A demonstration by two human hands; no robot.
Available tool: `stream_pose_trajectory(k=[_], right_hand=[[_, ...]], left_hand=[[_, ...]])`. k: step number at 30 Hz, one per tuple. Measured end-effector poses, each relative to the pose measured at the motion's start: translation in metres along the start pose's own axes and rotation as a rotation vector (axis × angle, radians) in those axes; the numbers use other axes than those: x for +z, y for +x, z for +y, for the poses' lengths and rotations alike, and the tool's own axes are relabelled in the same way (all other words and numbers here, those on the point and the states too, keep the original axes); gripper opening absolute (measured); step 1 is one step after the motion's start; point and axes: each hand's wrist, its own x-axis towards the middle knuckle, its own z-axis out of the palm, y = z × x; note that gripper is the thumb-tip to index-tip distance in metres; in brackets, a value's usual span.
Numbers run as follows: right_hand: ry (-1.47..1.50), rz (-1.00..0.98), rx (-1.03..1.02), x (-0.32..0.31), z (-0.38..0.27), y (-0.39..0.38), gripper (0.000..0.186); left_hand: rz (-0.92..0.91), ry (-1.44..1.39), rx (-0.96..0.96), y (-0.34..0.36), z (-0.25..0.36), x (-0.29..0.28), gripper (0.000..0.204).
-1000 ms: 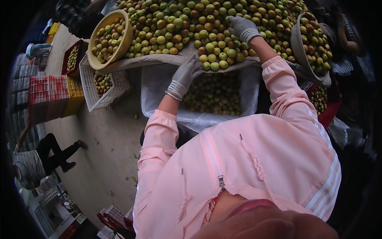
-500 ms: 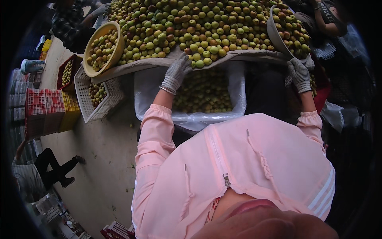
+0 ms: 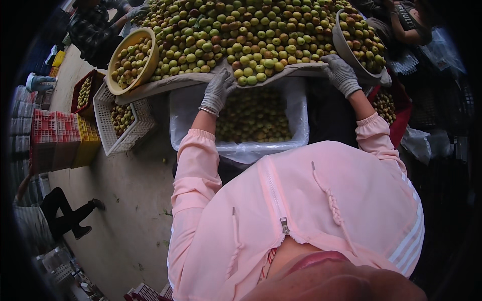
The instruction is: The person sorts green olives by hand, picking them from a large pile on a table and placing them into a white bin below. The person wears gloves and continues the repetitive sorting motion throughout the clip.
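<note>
A large heap of green and reddish-brown jujubes (image 3: 266,35) covers the table in front of me. My left hand (image 3: 217,91), in a grey knit glove, rests by the cloth edge (image 3: 175,80) at the front of the heap. Its fingers are loosely bent and apart, with nothing visible in them. My right hand (image 3: 343,76), gloved alike, is at the same edge beside a grey bowl (image 3: 346,50) of jujubes. Its fingers reach forward, apart, and I see nothing held. Below and between my hands stands a bin with a clear plastic liner (image 3: 298,115), with many jujubes inside.
A yellow bowl (image 3: 152,60) of jujubes sits at the heap's left. A white crate (image 3: 118,145) and a dark red crate (image 3: 86,111) stand on the floor to the left, near stacked crates (image 3: 55,131). Other people work at the far left and far right.
My right hand has moved left, from the outer side of the grey bowl to the cloth edge at its inner side. My left hand has hardly moved.
</note>
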Motion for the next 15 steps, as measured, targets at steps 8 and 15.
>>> stream_pose_trajectory(k=[8, 15], right_hand=[[-0.044, -0.169, -0.149, 0.099, -0.102, 0.091, 0.043], [-0.034, -0.073, -0.293, 0.123, -0.116, 0.113, 0.037]], left_hand=[[0.018, -0.080, -0.042, 0.010, 0.002, -0.020, 0.059], [0.017, -0.111, -0.037, 0.019, -0.001, -0.023, 0.060]])
